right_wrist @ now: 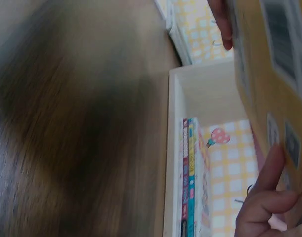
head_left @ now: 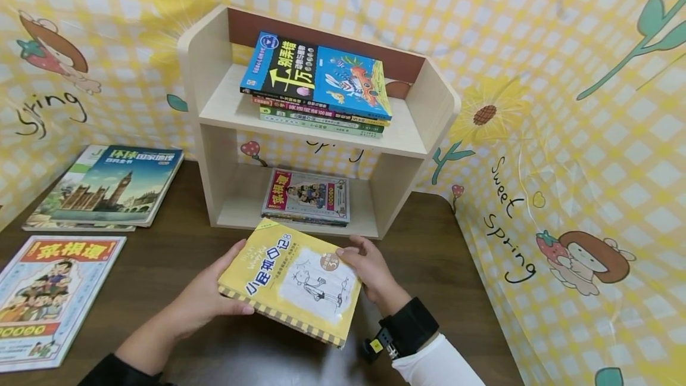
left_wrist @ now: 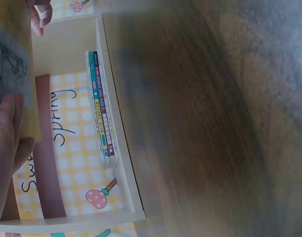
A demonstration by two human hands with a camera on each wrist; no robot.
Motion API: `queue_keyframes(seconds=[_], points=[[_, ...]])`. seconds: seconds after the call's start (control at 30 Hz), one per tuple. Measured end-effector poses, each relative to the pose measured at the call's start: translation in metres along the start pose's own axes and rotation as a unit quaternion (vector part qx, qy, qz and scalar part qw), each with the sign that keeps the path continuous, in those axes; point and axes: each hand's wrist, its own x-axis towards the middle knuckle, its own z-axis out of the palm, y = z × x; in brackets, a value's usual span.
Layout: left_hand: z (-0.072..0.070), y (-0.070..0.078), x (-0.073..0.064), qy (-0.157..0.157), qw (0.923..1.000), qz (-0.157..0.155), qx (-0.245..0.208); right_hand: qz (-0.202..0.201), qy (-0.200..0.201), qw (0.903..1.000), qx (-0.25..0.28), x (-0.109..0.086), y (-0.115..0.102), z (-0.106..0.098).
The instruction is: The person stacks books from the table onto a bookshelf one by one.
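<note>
A yellow paperback book [head_left: 292,282] with a cartoon figure on its cover is held between both hands above the table, in front of the shelf. My left hand [head_left: 206,290] grips its left edge, with a finger along the lower corner. My right hand [head_left: 375,270] pinches the upper right edge, thumb on the cover. In the right wrist view, the back of the yellow book [right_wrist: 269,79] shows printed boxes, and the right hand's fingers [right_wrist: 272,170] press on it. The left wrist view shows the left hand [left_wrist: 7,133] against the cover.
A two-tier wooden shelf [head_left: 217,171] stands behind the book. Its upper tier bears a stack of books [head_left: 321,85], its lower tier a smaller stack [head_left: 308,195]. On the table's left lie a landmark-cover book pile [head_left: 115,186] and a comic-style book [head_left: 50,302]. Patterned cloth [head_left: 536,136] surrounds the table.
</note>
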Motion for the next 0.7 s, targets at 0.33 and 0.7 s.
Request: queue_keyframes(seconds=[0.33,0.7], points=[[0.012,0.002,0.004,0.095,0.9954,0.005,0.007,-0.010,0.016,0.9990,0.040,-0.018,-0.009,0.019],[0.017,0.006,0.009,0.181,0.9823,-0.010,0.046,-0.075,-0.065,0.9947,0.026,-0.039,-0.009,0.027]])
